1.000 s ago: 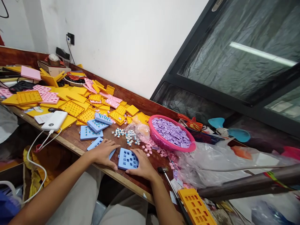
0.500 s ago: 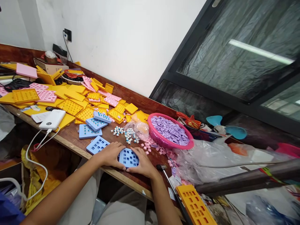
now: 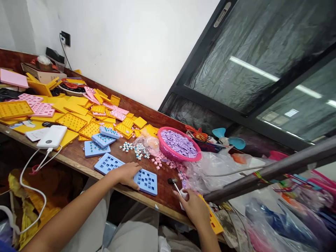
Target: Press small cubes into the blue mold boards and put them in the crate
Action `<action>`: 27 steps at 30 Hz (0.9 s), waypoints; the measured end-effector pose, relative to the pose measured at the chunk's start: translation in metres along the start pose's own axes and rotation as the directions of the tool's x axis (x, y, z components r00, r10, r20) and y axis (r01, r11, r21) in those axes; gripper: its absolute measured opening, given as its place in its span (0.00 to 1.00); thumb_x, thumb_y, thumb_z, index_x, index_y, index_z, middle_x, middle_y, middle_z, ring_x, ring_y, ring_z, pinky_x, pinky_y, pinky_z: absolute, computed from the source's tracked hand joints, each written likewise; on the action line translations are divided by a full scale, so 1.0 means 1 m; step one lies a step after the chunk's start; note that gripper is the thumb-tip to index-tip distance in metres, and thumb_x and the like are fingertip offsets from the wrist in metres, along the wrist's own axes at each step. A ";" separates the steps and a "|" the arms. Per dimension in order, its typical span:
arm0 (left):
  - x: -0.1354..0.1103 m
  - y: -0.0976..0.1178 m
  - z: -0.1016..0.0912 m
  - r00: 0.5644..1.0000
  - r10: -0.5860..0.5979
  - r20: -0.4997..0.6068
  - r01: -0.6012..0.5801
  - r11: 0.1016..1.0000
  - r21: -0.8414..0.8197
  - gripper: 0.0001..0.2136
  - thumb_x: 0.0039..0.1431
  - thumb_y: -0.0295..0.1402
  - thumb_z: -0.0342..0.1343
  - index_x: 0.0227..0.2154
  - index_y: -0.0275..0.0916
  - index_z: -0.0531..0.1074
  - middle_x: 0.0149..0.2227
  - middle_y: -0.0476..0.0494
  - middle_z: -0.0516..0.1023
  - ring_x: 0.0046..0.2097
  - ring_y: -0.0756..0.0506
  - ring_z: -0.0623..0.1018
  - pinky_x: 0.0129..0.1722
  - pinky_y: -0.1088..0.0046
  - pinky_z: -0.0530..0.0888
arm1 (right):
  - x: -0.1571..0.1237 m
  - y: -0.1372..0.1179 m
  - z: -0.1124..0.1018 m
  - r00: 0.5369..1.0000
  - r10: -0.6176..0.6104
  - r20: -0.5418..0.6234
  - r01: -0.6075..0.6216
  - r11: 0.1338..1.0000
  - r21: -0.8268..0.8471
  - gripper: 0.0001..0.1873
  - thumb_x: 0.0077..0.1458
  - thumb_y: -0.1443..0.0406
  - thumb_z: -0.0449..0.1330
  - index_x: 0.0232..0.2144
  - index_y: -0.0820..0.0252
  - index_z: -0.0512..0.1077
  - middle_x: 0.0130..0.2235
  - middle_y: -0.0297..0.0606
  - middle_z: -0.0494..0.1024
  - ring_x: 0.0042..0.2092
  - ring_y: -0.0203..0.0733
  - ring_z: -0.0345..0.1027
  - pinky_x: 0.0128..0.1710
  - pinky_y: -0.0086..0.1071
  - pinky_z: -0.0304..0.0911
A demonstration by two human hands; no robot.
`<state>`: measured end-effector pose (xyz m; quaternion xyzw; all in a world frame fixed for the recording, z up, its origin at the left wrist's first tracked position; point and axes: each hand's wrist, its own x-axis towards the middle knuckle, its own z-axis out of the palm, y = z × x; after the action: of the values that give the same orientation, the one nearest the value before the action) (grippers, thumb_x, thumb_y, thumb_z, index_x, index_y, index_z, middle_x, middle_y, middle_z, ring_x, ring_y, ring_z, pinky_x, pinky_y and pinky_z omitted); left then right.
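Currently, blue tray (image 3: 147, 182) is being grasped by left hand (image 3: 127, 175) while hammer (image 3: 175, 185) is being touched by right hand (image 3: 194, 207), closure unclear, firm hold presumably being needed.

- Your single view comes from the camera worn on your head, looking forward and down over the bench (image 3: 164, 180).
- It sits close above you: your lap (image 3: 138, 234) and both forearms enter from the bottom edge, nearest the lens.
- Your left hand (image 3: 128, 175) falls just left of the lower middle, your right hand (image 3: 195, 206) lower and to the right.
- It faces the white wall (image 3: 118, 52) behind the bench, farther off, with the dark-framed window (image 3: 215, 80) filling the upper right.
- You see the picture tilted: the bench's near edge slopes down rightward and the window frame leans right.
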<state>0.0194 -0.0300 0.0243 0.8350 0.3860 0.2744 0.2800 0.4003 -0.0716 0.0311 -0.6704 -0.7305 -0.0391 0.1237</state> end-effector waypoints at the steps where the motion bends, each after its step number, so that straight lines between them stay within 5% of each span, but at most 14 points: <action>1: 0.002 0.001 0.001 0.999 0.005 0.037 -0.005 1.000 0.001 0.38 0.35 0.52 0.71 0.50 0.39 0.74 0.53 0.31 0.75 0.54 0.26 0.74 0.55 0.54 0.68 | -0.009 0.015 -0.004 0.999 0.011 0.048 -0.008 0.998 -0.068 0.25 0.58 0.43 0.59 0.39 0.57 0.76 0.34 0.45 0.80 0.38 0.56 0.75 0.38 0.44 0.67; 4: 0.008 0.009 0.014 0.997 -0.020 0.071 0.015 0.997 0.070 0.46 0.38 0.56 0.68 0.59 0.36 0.68 0.63 0.27 0.67 0.63 0.24 0.66 0.63 0.51 0.61 | -0.024 0.027 -0.014 0.983 -0.024 0.184 0.053 0.987 -0.151 0.16 0.60 0.51 0.61 0.36 0.57 0.75 0.40 0.44 0.79 0.43 0.53 0.74 0.42 0.39 0.64; 9: 0.005 0.023 0.054 0.994 -0.102 0.035 0.087 0.951 0.298 0.51 0.53 0.65 0.53 0.70 0.33 0.50 0.72 0.27 0.49 0.73 0.29 0.49 0.69 0.51 0.48 | -0.022 -0.006 -0.032 0.979 0.066 0.192 -0.006 0.955 -0.296 0.13 0.68 0.62 0.51 0.41 0.61 0.74 0.48 0.49 0.77 0.48 0.49 0.73 0.43 0.34 0.61; 16: -0.002 0.022 0.065 0.996 -0.087 -0.031 0.092 0.919 0.383 0.49 0.58 0.67 0.43 0.70 0.31 0.51 0.72 0.27 0.52 0.73 0.31 0.51 0.69 0.51 0.48 | -0.018 -0.029 -0.030 0.998 -0.041 0.057 0.041 0.999 0.003 0.24 0.73 0.56 0.37 0.46 0.57 0.72 0.38 0.43 0.81 0.39 0.47 0.75 0.36 0.33 0.59; 20: -0.001 0.024 0.065 0.993 -0.093 -0.073 0.115 0.908 0.402 0.41 0.67 0.60 0.33 0.69 0.32 0.55 0.71 0.30 0.55 0.72 0.34 0.53 0.70 0.53 0.48 | -0.019 -0.031 -0.017 0.987 -0.061 0.151 0.068 0.997 -0.044 0.23 0.72 0.54 0.41 0.40 0.56 0.73 0.34 0.42 0.81 0.37 0.48 0.76 0.33 0.32 0.57; 27: -0.001 0.022 0.069 0.991 -0.079 -0.105 0.117 0.891 0.439 0.40 0.67 0.60 0.37 0.68 0.31 0.57 0.70 0.30 0.59 0.71 0.34 0.57 0.69 0.55 0.51 | -0.026 -0.021 -0.015 0.992 -0.084 0.095 0.081 0.996 0.036 0.26 0.71 0.52 0.41 0.42 0.57 0.74 0.36 0.45 0.82 0.38 0.50 0.76 0.35 0.34 0.60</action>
<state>0.0765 -0.0604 -0.0087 0.8440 0.4915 0.1995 0.0790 0.3836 -0.1024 0.0420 -0.6387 -0.7633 0.0000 0.0972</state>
